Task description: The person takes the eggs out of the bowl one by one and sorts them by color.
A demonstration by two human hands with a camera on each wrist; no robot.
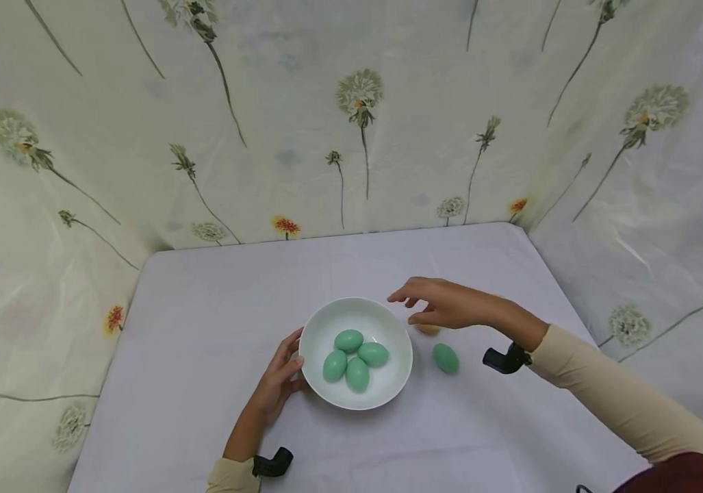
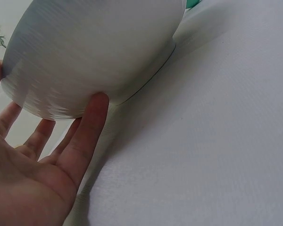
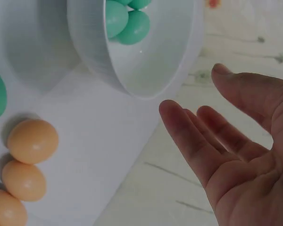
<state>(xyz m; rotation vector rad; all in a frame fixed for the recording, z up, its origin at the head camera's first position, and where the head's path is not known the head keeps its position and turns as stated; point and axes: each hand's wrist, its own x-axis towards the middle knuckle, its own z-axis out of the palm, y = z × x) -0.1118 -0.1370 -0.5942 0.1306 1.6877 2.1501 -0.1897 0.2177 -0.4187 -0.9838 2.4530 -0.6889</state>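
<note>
A white bowl (image 1: 397, 383) stands on the table with several green eggs (image 1: 357, 374) lying in it. My left hand (image 1: 278, 373) holds the bowl at its left side, the thumb at the rim and the fingers against the outer wall (image 2: 85, 56). Just beyond the bowl's right rim hovers my right hand (image 1: 446, 302), its fingers loosely bent and nothing in them. One more green egg (image 1: 445, 358) lies on the cloth to the right of the bowl. Brown eggs (image 3: 33, 141) lie in a row in the right wrist view; in the head view the right hand and forearm mostly hide them.
A white cloth (image 1: 215, 308) covers the table. Curtains with a dandelion print (image 1: 302, 123) hang behind it and at both sides. Each wrist carries a black camera mount (image 1: 272, 463).
</note>
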